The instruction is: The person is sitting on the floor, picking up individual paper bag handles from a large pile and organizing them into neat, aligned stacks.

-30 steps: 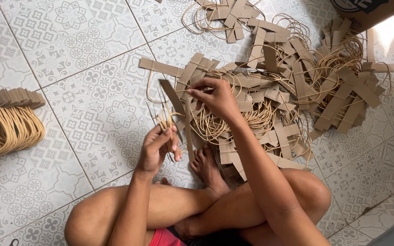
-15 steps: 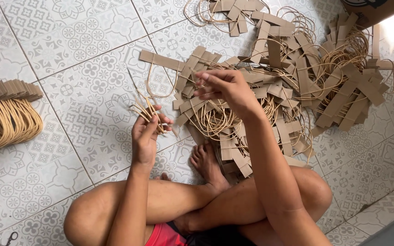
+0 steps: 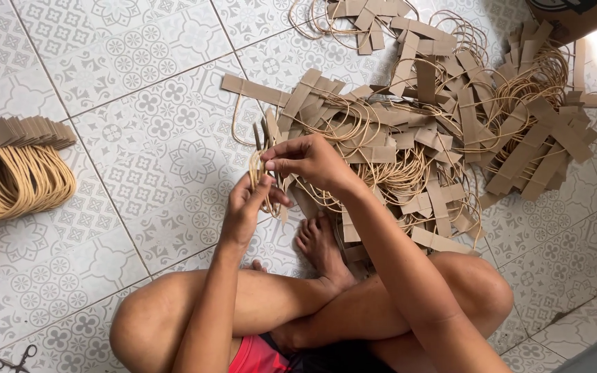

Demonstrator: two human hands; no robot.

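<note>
1. Nearest the camera, we see the person's crossed bare legs (image 3: 298, 311) resting on a floor of pale tiles (image 3: 139, 62) with grey floral patterns and thin grout lines; one bare foot (image 3: 320, 249) points toward the work.
2. At the lower left edge, we note a pair of scissors (image 3: 12, 360) lying on the tiles.
3. Above the knees, our left hand (image 3: 247, 207) is closed around a small bundle of cord handles with brown paper strips (image 3: 264, 162), held upright off the floor.
4. Our right hand (image 3: 309, 160) meets the bundle from the right, fingertips pinched together at its upper part; whether they grip a single strip we cannot tell.
5. Just beyond the hands, we see a loose heap of paper strips and looped cords (image 3: 437, 117) spread across the tiles.
6. At the left, well apart, a tidy stack of finished handles (image 3: 15, 166) lies on the floor.
7. Farthest, at the upper right corner, a cardboard box (image 3: 575, 14) catches bright light.
</note>
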